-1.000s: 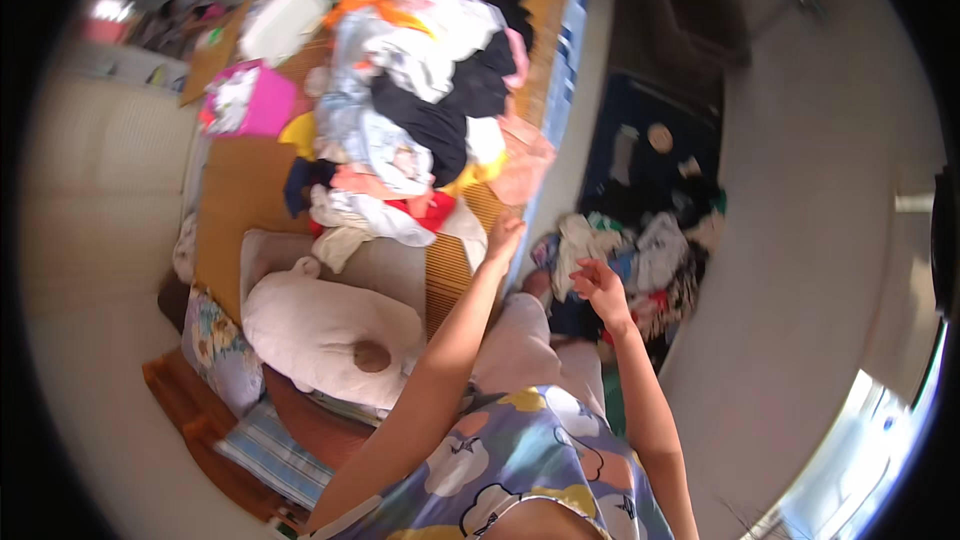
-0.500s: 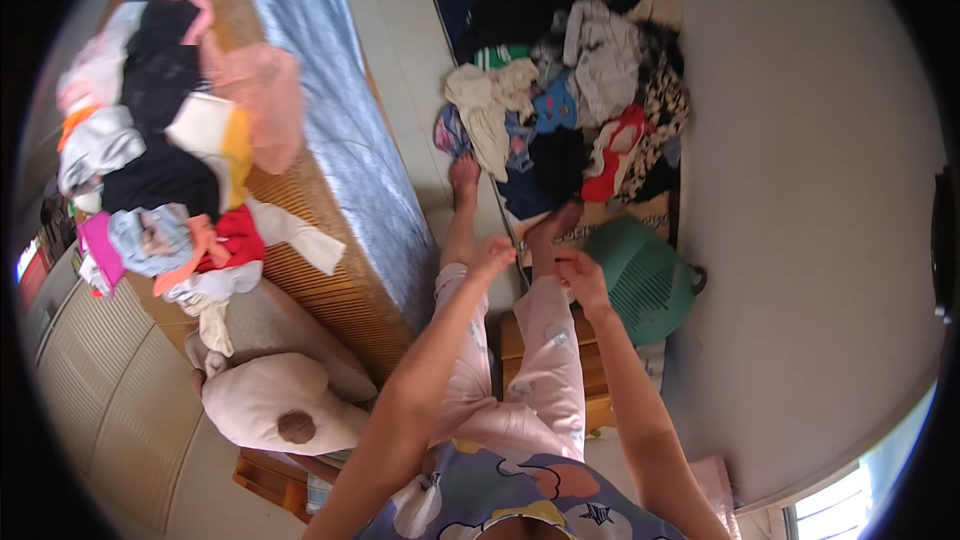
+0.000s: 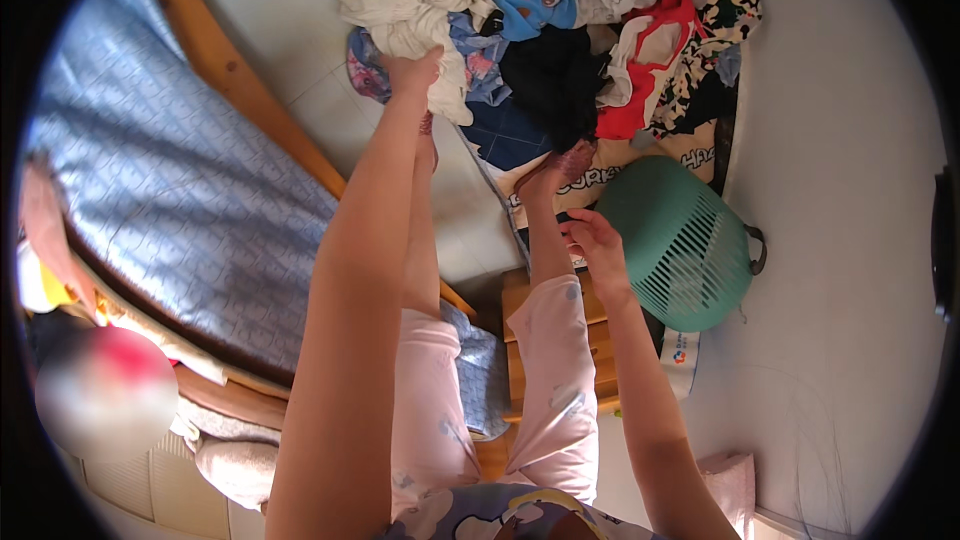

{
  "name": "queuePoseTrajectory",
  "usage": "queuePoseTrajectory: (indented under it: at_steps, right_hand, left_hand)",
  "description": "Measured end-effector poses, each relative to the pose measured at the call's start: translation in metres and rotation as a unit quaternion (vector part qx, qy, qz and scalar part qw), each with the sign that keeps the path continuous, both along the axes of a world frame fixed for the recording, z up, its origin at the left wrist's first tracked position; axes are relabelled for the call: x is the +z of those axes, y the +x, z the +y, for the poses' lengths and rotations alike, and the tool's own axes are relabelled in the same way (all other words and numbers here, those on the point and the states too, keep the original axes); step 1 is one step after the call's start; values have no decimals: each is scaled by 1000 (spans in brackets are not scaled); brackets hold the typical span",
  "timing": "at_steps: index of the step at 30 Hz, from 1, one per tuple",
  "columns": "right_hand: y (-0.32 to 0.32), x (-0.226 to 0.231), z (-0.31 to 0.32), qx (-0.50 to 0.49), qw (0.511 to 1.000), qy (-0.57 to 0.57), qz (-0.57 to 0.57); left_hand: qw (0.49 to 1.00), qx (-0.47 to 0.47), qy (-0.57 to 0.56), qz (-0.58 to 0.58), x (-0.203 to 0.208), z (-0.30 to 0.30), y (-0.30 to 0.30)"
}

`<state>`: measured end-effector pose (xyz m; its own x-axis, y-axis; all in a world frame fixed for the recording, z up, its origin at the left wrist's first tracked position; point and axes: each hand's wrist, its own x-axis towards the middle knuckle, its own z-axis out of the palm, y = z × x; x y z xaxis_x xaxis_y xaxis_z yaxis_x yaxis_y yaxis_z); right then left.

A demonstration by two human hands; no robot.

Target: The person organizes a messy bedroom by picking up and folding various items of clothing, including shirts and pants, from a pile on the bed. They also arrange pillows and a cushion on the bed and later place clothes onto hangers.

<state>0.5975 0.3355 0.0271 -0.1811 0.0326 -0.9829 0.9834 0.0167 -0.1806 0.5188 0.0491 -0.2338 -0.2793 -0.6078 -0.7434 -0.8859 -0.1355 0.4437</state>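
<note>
My left hand (image 3: 412, 70) reaches far out to the clothes pile (image 3: 560, 30) on the floor, fingers pinching a cream garment (image 3: 405, 5) at the pile's left edge. My right hand (image 3: 597, 240) hovers nearer, fingers loosely curled and holding nothing, just beside a green plastic basket (image 3: 680, 245) lying on its side. A blue mattress (image 3: 170, 190) sits to the left.

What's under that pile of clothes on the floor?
A dark blue mat with a tan printed edge shows beneath the clothes pile. How far it extends is hidden. The left hand grips a cream garment on top.
</note>
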Motion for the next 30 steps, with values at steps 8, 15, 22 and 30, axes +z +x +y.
queuePoseTrajectory:
  at_steps: [8,15,22,30]
  right_hand:
    - [-64,-20,-19,-117,986,-94,67]
    - [-67,44,22,-1,999,3,-32]
    - [-38,55,72,280,944,175,-11]
    - [-17,77,34,-163,971,166,48]
  left_hand:
    - [894,-349,195,201,172,86,37]
    - [791,-468,394,10,196,26,21]
    - [790,-593,-146,45,75,-37,-50]
    - [815,-521,221,123,226,62,21]
